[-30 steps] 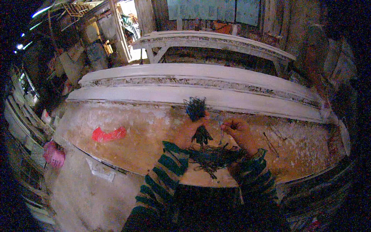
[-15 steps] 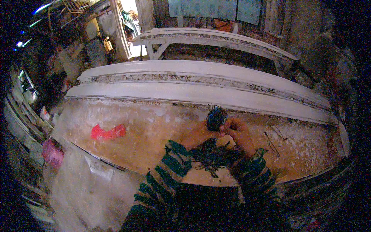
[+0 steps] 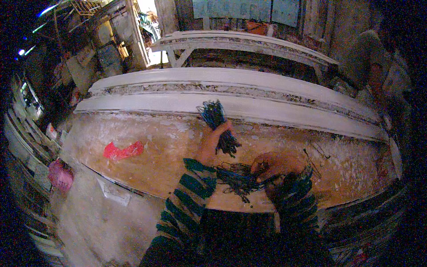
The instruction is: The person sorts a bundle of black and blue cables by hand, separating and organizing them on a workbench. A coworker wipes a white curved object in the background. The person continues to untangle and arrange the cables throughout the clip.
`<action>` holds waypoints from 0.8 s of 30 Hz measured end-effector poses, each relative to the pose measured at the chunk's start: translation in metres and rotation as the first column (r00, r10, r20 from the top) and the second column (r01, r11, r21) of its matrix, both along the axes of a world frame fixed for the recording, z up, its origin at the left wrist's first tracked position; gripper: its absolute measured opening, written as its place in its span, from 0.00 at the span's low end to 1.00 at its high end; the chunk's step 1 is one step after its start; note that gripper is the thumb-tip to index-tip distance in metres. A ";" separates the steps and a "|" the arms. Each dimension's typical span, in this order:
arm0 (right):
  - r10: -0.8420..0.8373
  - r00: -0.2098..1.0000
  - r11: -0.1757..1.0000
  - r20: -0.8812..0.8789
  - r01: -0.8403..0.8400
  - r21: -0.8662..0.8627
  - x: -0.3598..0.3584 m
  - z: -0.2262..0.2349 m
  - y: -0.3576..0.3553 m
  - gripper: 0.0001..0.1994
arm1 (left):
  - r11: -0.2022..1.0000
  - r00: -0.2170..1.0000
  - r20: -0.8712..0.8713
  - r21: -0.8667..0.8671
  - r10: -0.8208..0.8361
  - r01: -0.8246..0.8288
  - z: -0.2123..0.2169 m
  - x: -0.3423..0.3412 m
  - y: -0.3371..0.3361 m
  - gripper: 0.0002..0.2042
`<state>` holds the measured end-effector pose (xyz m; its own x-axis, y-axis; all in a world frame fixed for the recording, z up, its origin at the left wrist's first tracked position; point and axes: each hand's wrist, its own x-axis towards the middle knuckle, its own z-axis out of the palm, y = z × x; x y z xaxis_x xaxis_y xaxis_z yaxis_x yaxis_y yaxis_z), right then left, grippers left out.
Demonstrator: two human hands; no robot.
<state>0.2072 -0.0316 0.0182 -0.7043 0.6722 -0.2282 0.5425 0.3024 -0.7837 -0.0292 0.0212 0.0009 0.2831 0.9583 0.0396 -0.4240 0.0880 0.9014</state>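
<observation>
Dusty, plaster-caked workbench point(image 3: 133, 133) fills the near scene, a red scrap point(image 3: 122, 150) lying at its left and 2 long white mouldings point(image 3: 267, 95) running along its far edge. Left hand point(image 3: 212, 143) is clenched round an upright bundle of dark wires point(image 3: 216, 120), apparently to keep them aligned. To its right, the right hand point(image 3: 275, 163) pinches strands from the loose wire heap point(image 3: 238, 177) at the near edge.

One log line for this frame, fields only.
left hand: grips wire bundle | right hand: on wire pile | surface: bench | nearby: red scrap
</observation>
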 end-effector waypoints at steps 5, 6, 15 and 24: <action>0.114 0.991 0.992 0.063 -0.110 -0.064 0.000 -0.010 0.000 0.04 | 0.982 0.984 0.120 0.120 0.129 -0.144 -0.001 0.000 0.009 0.08; 0.074 0.997 0.996 0.035 -0.072 -0.059 0.000 -0.010 0.000 0.04 | 0.983 0.983 0.120 0.107 0.138 -0.151 -0.001 0.000 0.009 0.08; -0.358 0.824 0.920 -0.438 0.393 -0.013 -0.004 -0.005 -0.002 0.06 | 0.995 0.990 0.120 0.058 0.071 -0.078 -0.002 0.002 0.009 0.10; -0.517 0.676 0.770 -0.525 0.635 0.060 -0.008 0.003 -0.002 0.10 | 0.993 0.998 -0.048 0.106 -0.038 0.043 -0.007 0.007 0.000 0.15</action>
